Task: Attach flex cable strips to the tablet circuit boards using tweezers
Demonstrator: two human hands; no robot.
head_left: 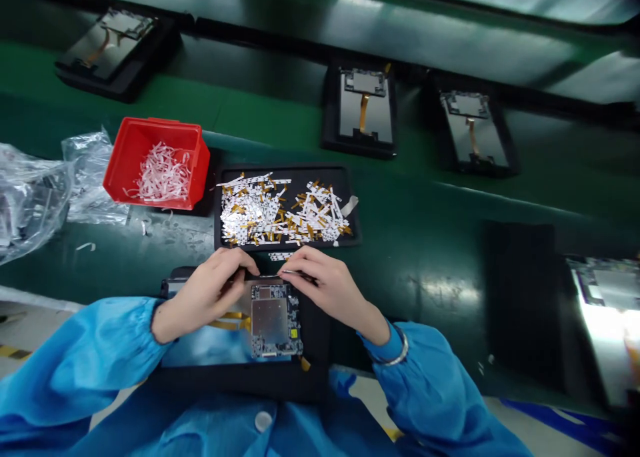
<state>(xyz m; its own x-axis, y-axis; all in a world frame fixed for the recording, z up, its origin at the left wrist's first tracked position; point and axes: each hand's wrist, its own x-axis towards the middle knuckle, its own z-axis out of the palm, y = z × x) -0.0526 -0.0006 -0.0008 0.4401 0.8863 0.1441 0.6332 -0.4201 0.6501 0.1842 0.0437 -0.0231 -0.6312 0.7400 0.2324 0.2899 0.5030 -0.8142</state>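
A tablet-like device with its back off lies in front of me, its circuit board (270, 320) and an orange ribbon cable (227, 321) exposed. My left hand (213, 290) reaches over the device, fingers closed at the board's upper edge; what they hold is hidden. My right hand (327, 285) is closed on thin dark tweezers (303, 275), whose tip points left toward the left fingertips. Between both hands a small pale strip (269, 276) shows at the device's top edge. Just beyond lie a few white flex strips (281, 256) with dark marks.
A black tray (354, 230) heaped with white-and-orange flex strips stands beyond my hands. Left of it are a red bin (197, 167) of paper scraps and clear plastic bags (35, 197). Several opened devices, one a tablet (367, 113), sit along the back and right.
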